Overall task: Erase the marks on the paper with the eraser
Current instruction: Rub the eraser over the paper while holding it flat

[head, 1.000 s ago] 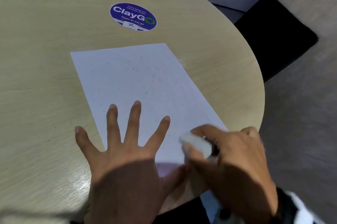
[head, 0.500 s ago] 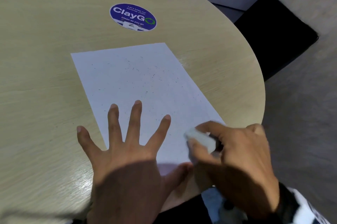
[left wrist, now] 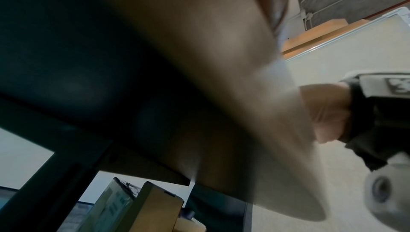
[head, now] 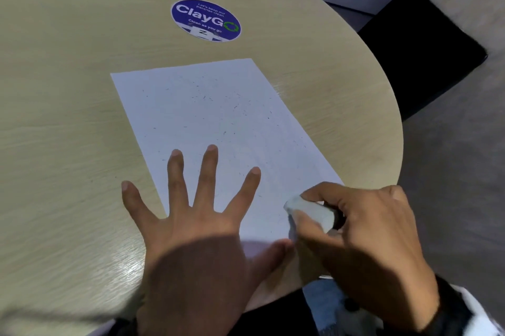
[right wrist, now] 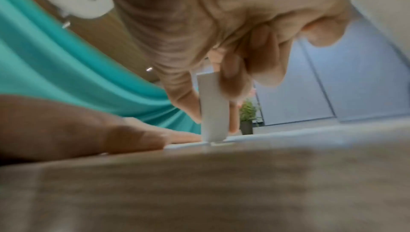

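Note:
A white sheet of paper [head: 218, 122] lies on the round wooden table [head: 68, 89], speckled with dark eraser crumbs and faint marks. My left hand [head: 191, 212] lies flat with fingers spread, pressing the sheet's near left part. At the paper's near right corner my right hand [head: 355, 240] pinches a white block eraser [head: 311, 211] between thumb and fingers. In the right wrist view the eraser [right wrist: 214, 107] stands upright with its lower end on the paper [right wrist: 288, 133]. The left wrist view is mostly blocked by my blurred palm.
A round blue ClayGo sticker [head: 205, 20] sits on the table beyond the paper. A black chair seat [head: 420, 51] stands past the table's right edge. The curved table edge runs close to my right hand. A small potted plant [right wrist: 247, 116] shows far off.
My right hand has slid the eraser a little to the right along the paper's near right corner. The left hand has stayed spread in place.

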`<control>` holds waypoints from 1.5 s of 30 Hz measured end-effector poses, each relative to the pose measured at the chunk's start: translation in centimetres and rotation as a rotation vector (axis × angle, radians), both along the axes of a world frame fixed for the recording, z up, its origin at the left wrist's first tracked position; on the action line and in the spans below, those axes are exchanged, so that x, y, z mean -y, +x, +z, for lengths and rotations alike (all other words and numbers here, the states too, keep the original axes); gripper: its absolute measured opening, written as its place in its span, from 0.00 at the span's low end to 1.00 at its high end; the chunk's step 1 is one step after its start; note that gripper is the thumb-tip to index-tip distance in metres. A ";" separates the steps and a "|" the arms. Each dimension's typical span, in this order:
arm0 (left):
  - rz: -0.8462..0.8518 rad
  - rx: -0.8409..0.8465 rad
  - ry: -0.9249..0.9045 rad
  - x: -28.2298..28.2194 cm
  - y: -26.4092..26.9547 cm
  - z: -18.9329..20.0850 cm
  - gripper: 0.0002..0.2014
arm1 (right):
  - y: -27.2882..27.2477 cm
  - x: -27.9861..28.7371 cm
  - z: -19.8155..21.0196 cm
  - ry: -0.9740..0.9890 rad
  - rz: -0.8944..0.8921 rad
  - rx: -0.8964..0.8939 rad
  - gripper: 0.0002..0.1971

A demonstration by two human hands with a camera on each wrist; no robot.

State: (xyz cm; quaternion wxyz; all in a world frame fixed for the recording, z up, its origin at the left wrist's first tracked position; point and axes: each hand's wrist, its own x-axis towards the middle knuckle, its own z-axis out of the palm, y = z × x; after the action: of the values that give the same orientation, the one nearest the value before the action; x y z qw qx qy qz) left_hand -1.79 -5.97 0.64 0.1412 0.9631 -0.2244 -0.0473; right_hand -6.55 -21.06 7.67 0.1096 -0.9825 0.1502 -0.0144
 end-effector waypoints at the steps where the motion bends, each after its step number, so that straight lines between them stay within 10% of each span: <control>1: -0.002 -0.007 -0.005 0.0 0.0 0.0 0.41 | -0.1 -0.6 0.2 -0.024 0.024 -0.016 0.13; 18: -0.015 0.027 -0.036 -0.1 0.1 -0.3 0.40 | -0.4 -1.1 -0.1 -0.033 0.055 0.034 0.13; 45: 0.025 0.137 0.165 -1.8 -3.1 2.8 0.35 | -8.4 1.6 -5.0 0.553 0.087 0.381 0.17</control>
State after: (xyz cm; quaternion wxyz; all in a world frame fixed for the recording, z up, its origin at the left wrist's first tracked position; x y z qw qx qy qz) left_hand -4.84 -4.12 3.45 0.0462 0.9751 -0.2167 0.0020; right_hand -14.92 -22.70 2.69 0.3987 -0.9006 0.0832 -0.1517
